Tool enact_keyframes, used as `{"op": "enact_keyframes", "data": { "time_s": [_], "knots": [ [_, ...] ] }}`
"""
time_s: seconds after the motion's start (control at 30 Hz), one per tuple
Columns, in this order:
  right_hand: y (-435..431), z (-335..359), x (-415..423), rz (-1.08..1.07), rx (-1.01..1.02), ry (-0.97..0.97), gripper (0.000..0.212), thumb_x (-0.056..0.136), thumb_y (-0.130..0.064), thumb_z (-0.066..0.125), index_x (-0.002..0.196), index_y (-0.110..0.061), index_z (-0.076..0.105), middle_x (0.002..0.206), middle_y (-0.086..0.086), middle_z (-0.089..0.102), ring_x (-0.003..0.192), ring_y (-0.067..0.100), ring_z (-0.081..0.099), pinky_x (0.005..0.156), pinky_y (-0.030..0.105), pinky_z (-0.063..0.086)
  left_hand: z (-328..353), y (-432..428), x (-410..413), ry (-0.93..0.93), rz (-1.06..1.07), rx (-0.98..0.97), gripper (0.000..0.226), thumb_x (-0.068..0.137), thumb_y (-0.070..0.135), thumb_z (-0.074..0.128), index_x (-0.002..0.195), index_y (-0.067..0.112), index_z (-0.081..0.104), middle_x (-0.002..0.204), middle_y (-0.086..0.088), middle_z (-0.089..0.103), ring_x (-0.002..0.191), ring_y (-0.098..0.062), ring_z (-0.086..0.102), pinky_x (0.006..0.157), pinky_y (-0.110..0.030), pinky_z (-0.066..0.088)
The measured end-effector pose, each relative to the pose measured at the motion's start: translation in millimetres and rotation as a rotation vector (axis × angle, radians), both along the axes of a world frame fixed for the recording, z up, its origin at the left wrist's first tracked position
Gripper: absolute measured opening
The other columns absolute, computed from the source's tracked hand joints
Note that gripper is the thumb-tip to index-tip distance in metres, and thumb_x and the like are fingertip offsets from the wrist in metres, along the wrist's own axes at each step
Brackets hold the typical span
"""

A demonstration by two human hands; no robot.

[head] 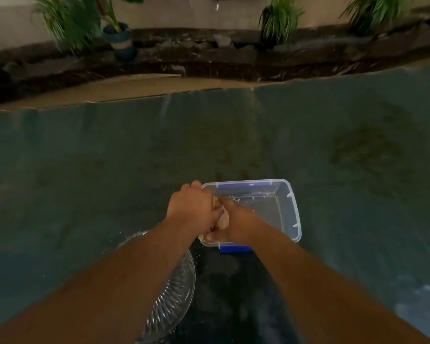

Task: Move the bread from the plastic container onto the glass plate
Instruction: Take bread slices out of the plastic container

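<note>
A clear plastic container [287, 207] with a blue lid under it sits on the dark table ahead of me. Both hands reach into its left end. My left hand [190, 207] and my right hand [236, 223] press together around pale bread [222, 217], of which only slivers show between the fingers. Crumbs lie on the container's floor. A ribbed glass plate [176, 294] lies on the table below and left of the container, largely hidden under my left forearm.
The dark green table runs wide to both sides and far ahead. Its far edge meets a brown strip, then a dark stone border with several potted plants [119, 38]. Crumbs are scattered around the plate.
</note>
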State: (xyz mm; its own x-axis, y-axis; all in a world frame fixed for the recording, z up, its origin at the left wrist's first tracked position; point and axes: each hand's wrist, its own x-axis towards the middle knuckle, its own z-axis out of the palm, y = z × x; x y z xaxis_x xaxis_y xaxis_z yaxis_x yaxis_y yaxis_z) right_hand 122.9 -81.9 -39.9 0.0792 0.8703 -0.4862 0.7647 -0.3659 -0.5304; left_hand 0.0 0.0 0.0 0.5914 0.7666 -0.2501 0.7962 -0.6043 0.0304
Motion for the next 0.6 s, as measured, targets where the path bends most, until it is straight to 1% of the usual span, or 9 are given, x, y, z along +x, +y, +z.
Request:
{"op": "enact_keyframes", "data": {
  "time_s": [0.07,0.13,0.23,0.33,0.4,0.47,0.5,0.53,0.6],
  "knots": [
    [9,-5,4,0.035,-0.042,0.015,0.095,0.069,-0.062,0.086,0.147,-0.035,0.039,0.140,0.000,0.063,0.122,0.029,0.061,0.106,0.056,0.047,-2,0,3,0.006,-0.010,0.034,0.053,0.086,0.064,0.061,0.117,0.021,0.065,0.093,-0.001,0.040,0.082,-0.018,0.040,0.062,-0.037,0.039],
    [12,-7,9,0.008,-0.079,0.010,0.092,0.068,-0.060,0.088,0.144,-0.034,0.043,0.138,0.000,0.065,0.120,0.029,0.062,0.104,0.052,0.048,-4,-2,4,-0.007,-0.045,0.052,0.047,0.088,0.058,0.064,0.118,0.022,0.063,0.095,-0.001,0.041,0.083,-0.018,0.043,0.064,-0.036,0.042],
    [9,-12,11,-0.032,-0.041,-0.013,0.088,0.068,-0.059,0.089,0.141,-0.030,0.049,0.134,0.001,0.068,0.116,0.028,0.064,0.096,0.047,0.048,-1,-5,5,-0.033,-0.102,0.051,0.041,0.090,0.049,0.066,0.121,0.022,0.061,0.107,-0.005,0.051,0.093,-0.022,0.050,0.071,-0.037,0.048],
    [7,-14,12,-0.061,0.004,-0.046,0.084,0.072,-0.061,0.085,0.140,-0.027,0.050,0.132,0.002,0.068,0.116,0.028,0.064,0.097,0.046,0.049,2,-9,5,-0.090,-0.113,0.014,0.034,0.093,0.038,0.067,0.123,0.023,0.061,0.117,-0.005,0.054,0.100,-0.021,0.052,0.078,-0.037,0.053],
    [4,-16,12,-0.093,0.028,-0.037,0.073,0.079,-0.060,0.080,0.137,-0.026,0.052,0.128,0.002,0.069,0.115,0.027,0.065,0.097,0.045,0.049,3,-13,5,-0.144,-0.086,-0.056,0.031,0.093,0.033,0.068,0.122,0.024,0.061,0.120,-0.004,0.057,0.104,-0.020,0.054,0.084,-0.037,0.055],
    [0,-16,13,-0.155,0.050,-0.001,0.050,0.086,-0.052,0.075,0.124,-0.026,0.056,0.113,-0.001,0.070,0.106,0.024,0.067,0.091,0.041,0.051,5,-16,4,-0.194,-0.033,-0.128,0.027,0.093,0.030,0.070,0.118,0.026,0.061,0.118,-0.002,0.060,0.104,-0.019,0.056,0.088,-0.039,0.056],
    [-1,-15,13,-0.193,0.058,0.016,0.038,0.089,-0.049,0.072,0.116,-0.027,0.057,0.105,-0.004,0.070,0.100,0.021,0.067,0.089,0.040,0.052,7,-17,4,-0.217,-0.008,-0.161,0.024,0.093,0.029,0.069,0.116,0.027,0.061,0.114,-0.002,0.062,0.101,-0.018,0.057,0.087,-0.039,0.057],
    [-3,-14,13,-0.228,0.062,0.029,0.030,0.091,-0.047,0.069,0.111,-0.027,0.058,0.099,-0.005,0.070,0.093,0.018,0.067,0.088,0.040,0.053,7,-18,3,-0.241,0.019,-0.182,0.021,0.093,0.028,0.069,0.113,0.027,0.061,0.110,-0.001,0.065,0.097,-0.017,0.059,0.086,-0.039,0.057],
    [-4,-10,10,-0.285,0.056,0.067,0.029,0.091,-0.048,0.069,0.108,-0.029,0.057,0.093,-0.008,0.068,0.084,0.011,0.063,0.083,0.038,0.051,10,-19,2,-0.293,0.084,-0.217,0.017,0.092,0.027,0.071,0.107,0.030,0.062,0.099,0.001,0.067,0.086,-0.015,0.061,0.077,-0.037,0.059]
  ]
}}
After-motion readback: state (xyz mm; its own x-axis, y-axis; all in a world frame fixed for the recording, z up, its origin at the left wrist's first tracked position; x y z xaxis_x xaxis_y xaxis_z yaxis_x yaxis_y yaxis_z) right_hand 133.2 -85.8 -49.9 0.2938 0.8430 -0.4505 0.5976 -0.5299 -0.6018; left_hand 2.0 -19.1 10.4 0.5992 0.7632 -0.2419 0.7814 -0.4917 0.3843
